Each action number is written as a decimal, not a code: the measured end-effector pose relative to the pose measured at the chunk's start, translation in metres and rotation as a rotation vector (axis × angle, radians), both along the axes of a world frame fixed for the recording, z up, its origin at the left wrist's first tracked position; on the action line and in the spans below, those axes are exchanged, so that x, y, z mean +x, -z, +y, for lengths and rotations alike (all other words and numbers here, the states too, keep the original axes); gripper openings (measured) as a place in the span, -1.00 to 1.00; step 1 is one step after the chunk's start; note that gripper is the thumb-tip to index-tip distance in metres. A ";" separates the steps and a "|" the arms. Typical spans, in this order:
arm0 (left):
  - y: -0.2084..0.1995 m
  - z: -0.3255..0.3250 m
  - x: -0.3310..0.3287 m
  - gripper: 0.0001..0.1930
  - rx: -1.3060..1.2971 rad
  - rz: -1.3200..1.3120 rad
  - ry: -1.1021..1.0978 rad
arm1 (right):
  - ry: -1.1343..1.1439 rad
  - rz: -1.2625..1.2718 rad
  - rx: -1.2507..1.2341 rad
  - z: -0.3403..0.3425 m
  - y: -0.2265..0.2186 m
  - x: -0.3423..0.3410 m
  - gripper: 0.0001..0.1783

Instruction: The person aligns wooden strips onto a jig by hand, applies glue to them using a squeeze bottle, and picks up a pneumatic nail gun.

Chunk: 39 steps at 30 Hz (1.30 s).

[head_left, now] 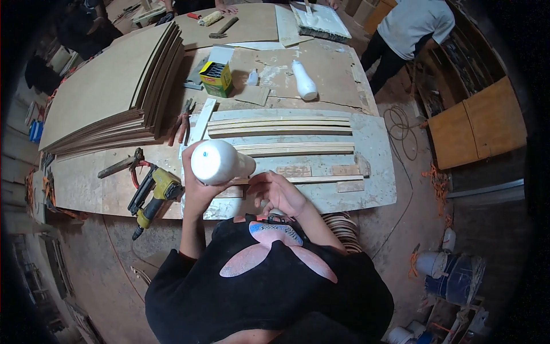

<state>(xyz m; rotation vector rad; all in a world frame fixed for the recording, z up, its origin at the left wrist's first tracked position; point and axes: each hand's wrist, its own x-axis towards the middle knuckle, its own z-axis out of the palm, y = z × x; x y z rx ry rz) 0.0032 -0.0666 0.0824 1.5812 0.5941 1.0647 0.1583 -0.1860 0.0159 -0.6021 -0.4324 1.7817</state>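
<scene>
A left hand (197, 186) grips a white glue bottle (219, 161) over thin wooden strips (286, 148) on the desk (372, 189); the right hand (281, 192), half-curled and empty, rests near them.

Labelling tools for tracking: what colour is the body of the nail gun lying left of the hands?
Yellow and black nail gun, clearest in the head view.

White glue bottle (215, 161), yellow-black nail gun (153, 193), green-yellow box (216, 78), pale wood strips (279, 122)
</scene>
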 end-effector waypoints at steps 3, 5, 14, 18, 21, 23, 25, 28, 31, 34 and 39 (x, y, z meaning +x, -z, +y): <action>-0.001 0.008 -0.007 -0.21 -0.012 0.101 0.028 | 0.024 -0.032 0.016 -0.001 0.002 0.000 -0.46; -0.003 0.008 -0.005 -0.28 -0.107 0.063 0.072 | 0.032 -0.047 0.020 -0.001 0.002 -0.001 -0.47; 0.012 0.028 -0.008 -0.25 -0.171 -0.015 -0.132 | -0.108 -0.180 0.116 -0.003 0.004 -0.017 -0.61; -0.008 0.027 -0.015 -0.21 -0.442 -0.303 -0.069 | -0.181 -0.231 0.133 -0.003 -0.001 -0.019 -0.63; -0.008 0.029 -0.012 -0.18 -0.197 -0.301 -0.240 | -0.202 -0.274 0.119 -0.004 0.000 -0.018 -0.64; -0.011 0.029 -0.015 -0.16 0.601 0.348 -0.450 | -0.208 -0.298 0.111 -0.004 0.001 -0.019 -0.65; -0.016 0.029 -0.017 -0.14 0.295 0.147 -0.385 | -0.196 -0.297 0.109 -0.004 0.006 -0.017 -0.66; -0.019 0.032 -0.020 -0.09 -0.098 -0.129 -0.336 | -0.186 -0.288 0.074 -0.005 0.009 -0.018 -0.66; -0.013 0.037 -0.025 -0.12 0.395 0.128 -0.442 | -0.176 -0.299 0.095 -0.005 0.006 -0.016 -0.66; -0.019 0.038 -0.035 -0.10 -0.037 -0.090 -0.416 | -0.163 -0.286 0.101 -0.005 0.006 -0.016 -0.66; -0.014 0.037 -0.035 -0.09 0.236 0.066 -0.436 | -0.148 -0.324 0.105 -0.003 0.008 -0.013 -0.65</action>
